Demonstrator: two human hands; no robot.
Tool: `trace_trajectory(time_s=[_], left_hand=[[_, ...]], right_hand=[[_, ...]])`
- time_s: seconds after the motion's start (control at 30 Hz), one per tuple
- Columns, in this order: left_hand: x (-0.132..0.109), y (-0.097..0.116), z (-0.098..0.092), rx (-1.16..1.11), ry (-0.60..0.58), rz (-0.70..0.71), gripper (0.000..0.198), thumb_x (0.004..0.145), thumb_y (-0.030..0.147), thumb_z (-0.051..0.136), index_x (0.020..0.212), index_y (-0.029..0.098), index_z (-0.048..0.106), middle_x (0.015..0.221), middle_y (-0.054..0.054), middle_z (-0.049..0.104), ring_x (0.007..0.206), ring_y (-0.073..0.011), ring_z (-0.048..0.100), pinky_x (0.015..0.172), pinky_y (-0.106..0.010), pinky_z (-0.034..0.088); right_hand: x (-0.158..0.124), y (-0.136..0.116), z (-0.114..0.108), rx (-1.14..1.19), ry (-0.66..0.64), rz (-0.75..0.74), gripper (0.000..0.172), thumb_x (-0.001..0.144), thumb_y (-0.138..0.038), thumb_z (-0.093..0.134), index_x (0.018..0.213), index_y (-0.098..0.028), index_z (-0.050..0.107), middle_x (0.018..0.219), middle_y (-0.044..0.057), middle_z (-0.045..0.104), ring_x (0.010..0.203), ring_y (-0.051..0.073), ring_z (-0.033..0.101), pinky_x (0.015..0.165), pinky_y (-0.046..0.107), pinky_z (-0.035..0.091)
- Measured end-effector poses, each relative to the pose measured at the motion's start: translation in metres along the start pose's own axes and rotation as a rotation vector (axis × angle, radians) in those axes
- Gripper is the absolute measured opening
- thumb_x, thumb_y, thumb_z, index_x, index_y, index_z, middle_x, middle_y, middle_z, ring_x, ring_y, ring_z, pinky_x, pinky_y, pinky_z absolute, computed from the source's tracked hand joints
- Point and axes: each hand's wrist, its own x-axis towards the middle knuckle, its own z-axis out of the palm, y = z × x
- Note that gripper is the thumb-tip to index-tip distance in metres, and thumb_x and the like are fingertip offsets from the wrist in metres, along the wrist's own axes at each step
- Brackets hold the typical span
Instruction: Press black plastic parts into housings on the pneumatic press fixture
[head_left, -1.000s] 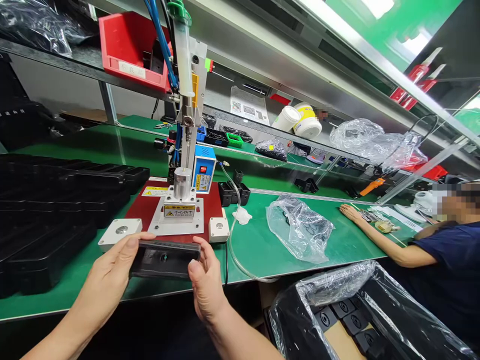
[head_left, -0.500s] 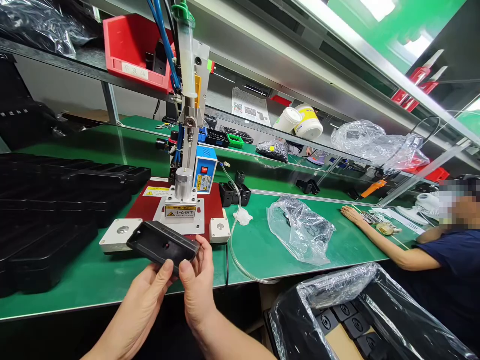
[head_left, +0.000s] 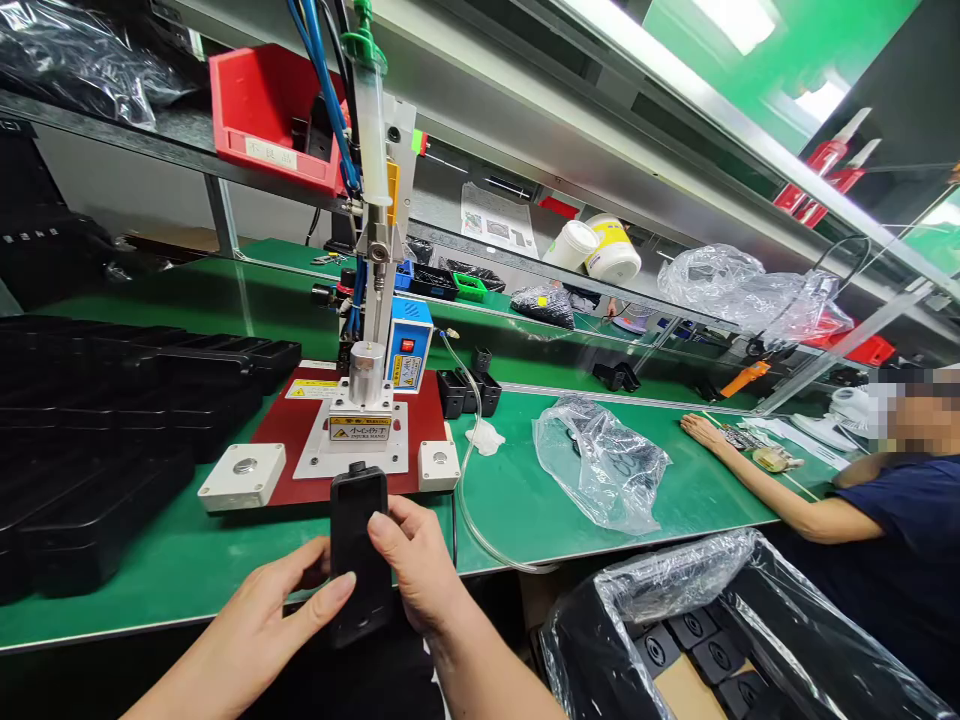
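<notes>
A black rectangular plastic housing [head_left: 358, 565] stands nearly upright between my hands at the table's front edge, a small round knob-like part at its top. My right hand [head_left: 420, 555] grips its right side, thumb across the front and fingers behind. At the lower left, my left hand [head_left: 281, 610] has its thumb against the housing, with the fingertips partly hidden behind it. Just beyond stands a small press [head_left: 367, 375] with a metal cylinder and a warning label. White button boxes, one on the left [head_left: 244, 476] and one on the right [head_left: 439, 466], flank its red base.
Black trays [head_left: 97, 500] cover the left of the green table. Black parts [head_left: 469, 390], a clear tube [head_left: 476, 525] and a plastic bag [head_left: 600, 460] lie right of the press. A lined bin [head_left: 675, 560] holds several black parts. A co-worker's arm [head_left: 765, 490] rests farther right.
The housing has turned from lying slanted, its hollow side showing, to nearly upright with its narrow side toward me. Both hands have shifted their hold and moved slightly lower.
</notes>
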Motion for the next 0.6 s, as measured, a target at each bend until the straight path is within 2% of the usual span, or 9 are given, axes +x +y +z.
trace_trajectory(time_s=[0.17, 0.27, 0.33, 0.4, 0.5, 0.6], left_hand=[[0.001, 0.007, 0.003, -0.036, 0.011, 0.040, 0.042, 0.079, 0.035, 0.067, 0.122, 0.032, 0.065, 0.119, 0.000, 0.069, 0.111, -0.0301, 0.063, 0.095, -0.037, 0.053], [0.004, 0.003, 0.001, -0.010, 0.003, 0.053, 0.043, 0.080, 0.035, 0.067, 0.122, 0.031, 0.065, 0.120, -0.002, 0.068, 0.111, -0.0315, 0.063, 0.094, -0.039, 0.055], [0.005, -0.005, 0.002, 0.022, 0.045, 0.063, 0.044, 0.082, 0.039, 0.065, 0.124, 0.029, 0.064, 0.121, -0.005, 0.068, 0.112, -0.0317, 0.063, 0.092, -0.040, 0.056], [0.005, -0.015, 0.005, 0.088, 0.149, 0.093, 0.053, 0.082, 0.042, 0.065, 0.133, 0.029, 0.056, 0.126, -0.007, 0.065, 0.114, -0.0308, 0.063, 0.093, -0.040, 0.056], [0.004, -0.026, 0.012, 0.296, 0.310, 0.249, 0.072, 0.076, 0.042, 0.071, 0.142, 0.031, 0.043, 0.136, -0.008, 0.057, 0.119, -0.0298, 0.059, 0.100, -0.042, 0.052], [0.004, -0.029, 0.016, 0.505, 0.401, 0.476, 0.066, 0.079, 0.033, 0.070, 0.140, 0.031, 0.044, 0.139, -0.007, 0.054, 0.122, -0.0283, 0.057, 0.107, -0.042, 0.047]], right_hand=[[-0.003, 0.016, 0.008, 0.096, 0.128, -0.124, 0.040, 0.078, -0.054, 0.070, 0.094, -0.017, 0.066, 0.082, 0.003, 0.066, 0.075, 0.017, 0.060, 0.075, 0.031, 0.049], [-0.003, 0.021, 0.009, 0.094, 0.158, -0.123, 0.042, 0.078, -0.057, 0.069, 0.093, -0.018, 0.065, 0.084, 0.004, 0.067, 0.077, 0.019, 0.062, 0.076, 0.033, 0.051], [0.000, 0.020, 0.009, 0.101, 0.176, -0.099, 0.043, 0.076, -0.057, 0.071, 0.092, -0.018, 0.065, 0.083, 0.004, 0.067, 0.077, 0.020, 0.063, 0.076, 0.033, 0.052], [0.004, 0.016, 0.010, 0.155, 0.217, -0.082, 0.044, 0.074, -0.056, 0.073, 0.093, -0.018, 0.064, 0.084, 0.004, 0.068, 0.078, 0.019, 0.064, 0.077, 0.033, 0.052], [0.013, 0.009, 0.014, 0.289, 0.301, -0.094, 0.046, 0.073, -0.054, 0.075, 0.099, -0.019, 0.062, 0.093, 0.005, 0.069, 0.086, 0.021, 0.065, 0.080, 0.034, 0.053], [0.018, 0.006, 0.020, 0.363, 0.345, -0.097, 0.045, 0.071, -0.053, 0.077, 0.098, -0.020, 0.062, 0.099, 0.005, 0.070, 0.094, 0.022, 0.065, 0.083, 0.035, 0.054]])
